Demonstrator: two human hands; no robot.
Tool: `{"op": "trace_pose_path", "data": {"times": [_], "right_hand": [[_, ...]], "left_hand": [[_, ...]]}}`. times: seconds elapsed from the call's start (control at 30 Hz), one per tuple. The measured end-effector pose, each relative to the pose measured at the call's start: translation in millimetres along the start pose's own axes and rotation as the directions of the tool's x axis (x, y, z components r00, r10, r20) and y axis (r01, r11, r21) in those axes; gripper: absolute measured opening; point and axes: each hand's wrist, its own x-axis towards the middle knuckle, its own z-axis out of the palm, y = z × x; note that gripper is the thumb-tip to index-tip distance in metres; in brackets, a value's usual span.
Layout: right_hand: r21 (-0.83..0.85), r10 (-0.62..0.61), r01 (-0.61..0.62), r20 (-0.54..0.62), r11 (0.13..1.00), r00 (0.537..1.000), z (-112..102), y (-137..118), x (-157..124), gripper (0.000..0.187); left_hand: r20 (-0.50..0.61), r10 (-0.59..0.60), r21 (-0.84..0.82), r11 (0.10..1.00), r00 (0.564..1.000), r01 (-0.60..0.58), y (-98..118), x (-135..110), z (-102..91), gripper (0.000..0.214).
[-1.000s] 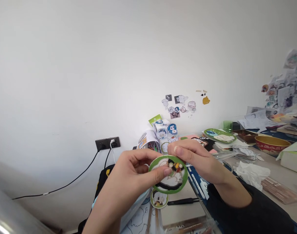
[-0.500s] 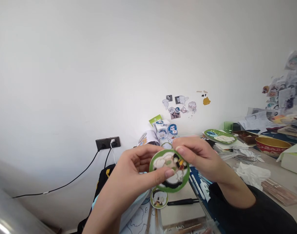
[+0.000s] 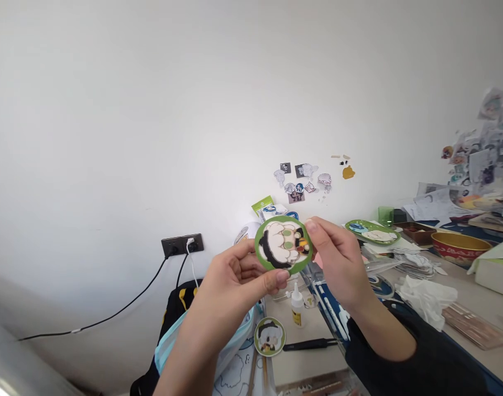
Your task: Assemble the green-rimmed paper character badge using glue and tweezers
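Both hands hold up a round green-rimmed badge with a white and black cartoon figure on it. My left hand pinches its lower left edge between thumb and fingers. My right hand grips its right edge with the fingertips. The badge faces me, upright, above the desk. Below it on the desk stand a small glue bottle and a smaller round green badge.
A black pen lies by the small badge. A green plate, a red and gold bowl, crumpled white paper and paper stacks crowd the desk on the right. Stickers dot the wall. A wall socket with cables sits on the left.
Both hands have raised the green badge and turned it upright toward me. The glue bottle, hidden behind the hands before, is now in sight.
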Motion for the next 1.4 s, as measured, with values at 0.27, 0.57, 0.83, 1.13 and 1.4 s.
{"op": "trace_pose_path", "data": {"times": [0.27, 0.57, 0.83, 1.13, 1.4], "right_hand": [[0.058, 0.008, -0.009, 0.021, 0.998, 1.0, -7.1, -5.2, 2.1, 0.044], [0.158, -0.019, 0.029, -0.069, 0.987, 0.997, -6.0, 5.5, 2.2, 0.041], [0.012, 0.017, -0.019, 0.099, 1.0, 0.995, -26.1, -6.9, 11.8, 0.015], [0.074, 0.079, -0.086, 0.103, 0.993, 0.992, -17.9, -13.4, 9.3, 0.021], [0.114, 0.122, -0.144, 0.183, 0.983, 0.976, -14.9, -20.7, 5.5, 0.028]], "left_hand": [[0.055, -0.064, -0.025, 0.998, 0.996, 0.065, 2.5, -0.9, -1.6, 0.032], [-0.147, 0.072, -0.164, 0.982, 0.986, -0.096, 2.0, -5.0, 6.2, 0.011], [-0.241, 0.236, 0.291, 0.943, 0.941, -0.162, 4.3, -11.0, 7.3, 0.011], [-0.149, 0.235, 0.324, 0.929, 0.96, -0.177, 4.9, -10.1, 5.2, 0.012], [-0.255, 0.201, 0.165, 0.973, 0.946, -0.162, 7.6, -11.0, 11.0, 0.011]]}}
